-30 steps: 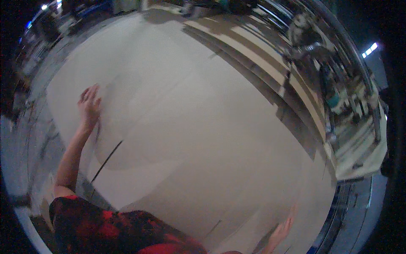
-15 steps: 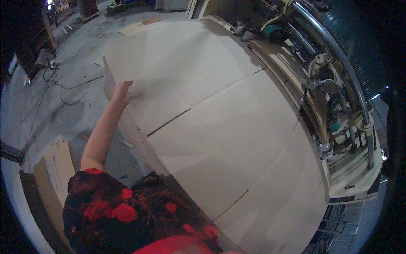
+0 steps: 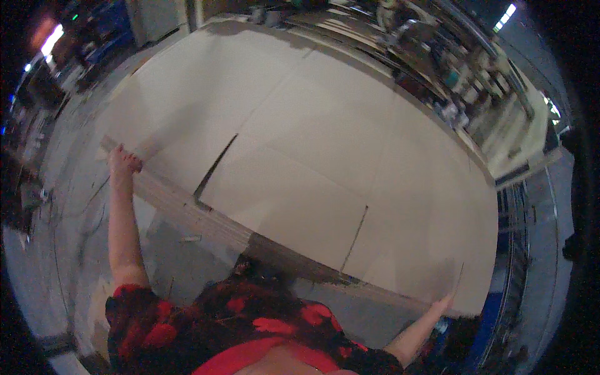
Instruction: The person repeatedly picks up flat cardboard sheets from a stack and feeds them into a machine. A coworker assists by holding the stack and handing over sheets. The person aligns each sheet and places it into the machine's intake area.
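Observation:
A wide stack of pale cardboard sheets (image 3: 300, 169) lies before me, its top sheet marked with creases and dark slots. At the near left corner my left hand (image 3: 127, 161) is closed over the edge, with its fingers curled on the cardboard. My right hand (image 3: 442, 304) touches the near edge toward the right corner. Its fingers are partly hidden and smeared, so their grip is unclear. Between the two hands the layered near side of the stack shows.
Behind the stack, toward the right, stands a machine with metal bars (image 3: 412, 37) and rollers. A blue upright part (image 3: 490, 325) is beside the right corner. Grey floor (image 3: 187, 269) with scraps shows between me and the stack.
My view has turned, so the near edge now runs more across it. My right hand has come into view at the right end of that edge. The left hand stays near the left corner.

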`<action>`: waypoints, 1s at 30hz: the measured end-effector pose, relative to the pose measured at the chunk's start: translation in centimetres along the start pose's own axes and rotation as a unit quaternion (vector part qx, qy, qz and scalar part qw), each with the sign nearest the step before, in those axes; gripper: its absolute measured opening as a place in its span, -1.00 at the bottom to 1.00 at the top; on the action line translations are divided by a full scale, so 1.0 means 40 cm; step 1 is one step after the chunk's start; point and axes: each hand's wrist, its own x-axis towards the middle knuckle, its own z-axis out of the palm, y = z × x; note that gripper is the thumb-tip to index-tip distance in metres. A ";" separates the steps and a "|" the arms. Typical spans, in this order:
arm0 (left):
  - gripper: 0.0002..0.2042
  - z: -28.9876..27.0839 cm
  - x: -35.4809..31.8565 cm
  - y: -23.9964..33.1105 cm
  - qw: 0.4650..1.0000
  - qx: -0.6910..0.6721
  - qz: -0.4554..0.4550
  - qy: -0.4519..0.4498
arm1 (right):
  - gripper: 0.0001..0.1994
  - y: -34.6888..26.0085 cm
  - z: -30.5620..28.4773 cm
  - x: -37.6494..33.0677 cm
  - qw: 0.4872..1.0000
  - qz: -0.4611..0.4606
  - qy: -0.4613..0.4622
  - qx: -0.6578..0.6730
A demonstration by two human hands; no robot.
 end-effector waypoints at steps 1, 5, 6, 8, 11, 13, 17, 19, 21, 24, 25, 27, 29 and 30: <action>-0.56 -0.007 0.000 0.016 1.000 0.004 0.010 -0.021 | -0.51 -0.001 -0.015 0.025 0.997 0.042 -0.009 0.061; -0.59 -0.033 0.020 0.082 0.996 -0.004 0.059 -0.062 | -0.50 -0.001 -0.045 0.064 0.958 0.140 -0.054 0.243; -0.60 -0.037 0.043 0.089 0.991 0.025 0.067 -0.116 | -0.50 -0.001 -0.045 0.067 0.949 0.149 -0.066 0.272; -0.61 -0.033 0.080 0.131 0.984 0.066 0.119 -0.116 | -0.50 -0.005 -0.049 0.064 0.942 0.154 -0.053 0.294; -0.62 -0.024 0.162 0.195 0.969 -0.007 0.082 -0.234 | -0.48 -0.018 -0.076 0.056 0.939 0.159 -0.009 0.306; -0.61 -0.032 0.227 0.261 0.979 -0.074 0.043 -0.185 | -0.48 -0.018 -0.112 0.044 0.935 0.172 0.035 0.307; -0.62 -0.123 0.331 0.396 0.972 0.068 0.157 -0.160 | -0.48 0.021 -0.206 -0.025 0.920 0.119 0.018 0.372; -0.61 -0.181 0.354 0.487 0.926 0.215 0.260 -0.169 | -0.47 0.050 -0.230 -0.075 0.901 0.137 0.058 0.407; -0.59 -0.223 0.364 0.589 0.781 0.467 0.383 -0.160 | -0.48 0.075 -0.245 -0.135 0.879 0.118 0.030 0.462; -0.56 -0.276 0.367 0.683 0.556 0.636 0.508 -0.171 | -0.45 0.103 -0.234 -0.216 0.869 0.123 0.032 0.478; -0.58 -0.297 0.364 0.677 0.573 0.608 0.507 -0.210 | -0.44 0.107 -0.223 -0.236 0.877 0.118 0.022 0.465; -0.62 -0.323 0.346 0.617 0.705 0.489 0.467 -0.214 | -0.47 0.110 -0.193 -0.271 0.892 0.129 0.018 0.433; -0.66 -0.322 0.298 0.495 0.787 0.378 0.436 -0.217 | -0.58 0.097 -0.163 -0.288 0.901 0.162 0.030 0.402; -0.68 -0.310 0.254 0.417 0.806 0.346 0.427 -0.222 | -0.64 0.084 -0.154 -0.292 0.909 0.174 0.032 0.377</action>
